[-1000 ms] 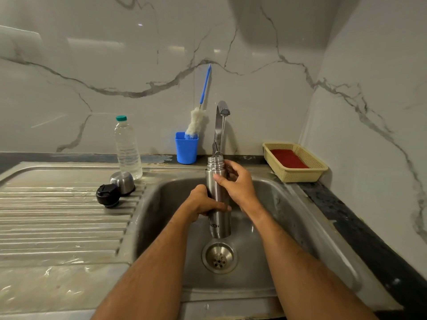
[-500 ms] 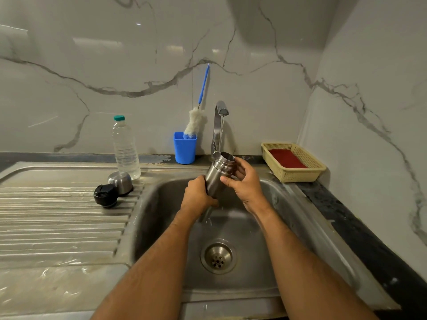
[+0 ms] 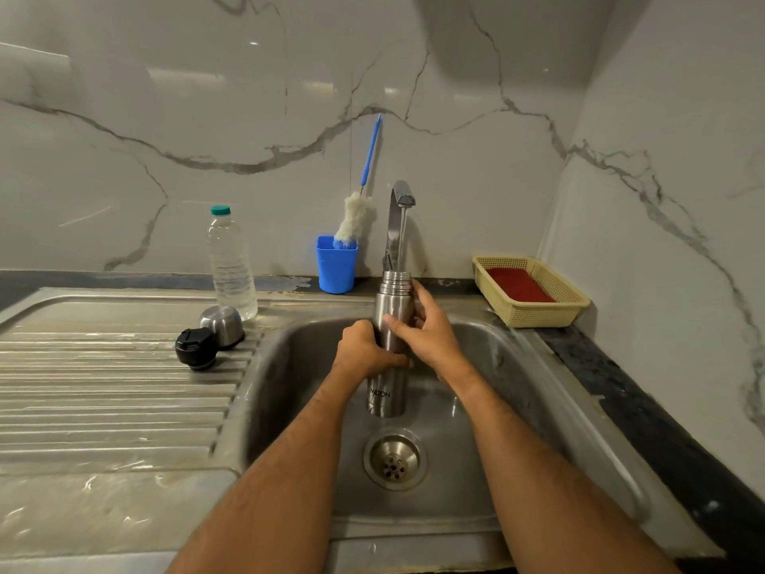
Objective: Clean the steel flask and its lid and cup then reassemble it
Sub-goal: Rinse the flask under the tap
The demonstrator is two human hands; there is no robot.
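Note:
The steel flask (image 3: 391, 308) stands upright over the sink basin (image 3: 289, 366), its open mouth under the tap (image 3: 402, 196), from which a thin stream of water runs into it. My left hand (image 3: 364, 352) grips the flask's middle from the left. My right hand (image 3: 426, 329) holds its upper body from the right, thumb across the front. The black lid (image 3: 195, 348) and the steel cup (image 3: 222, 325), upside down, lie on the draining board to the left.
A clear water bottle (image 3: 229, 263) stands behind the cup. A blue holder (image 3: 336, 265) with a bottle brush (image 3: 358, 213) sits by the wall. A yellow basket (image 3: 534, 292) with a red cloth is on the dark counter at right. The drain (image 3: 393, 459) lies below the flask.
Half a second ago the flask was tilted with its mouth toward the right; both hands have turned it upright again under the running tap.

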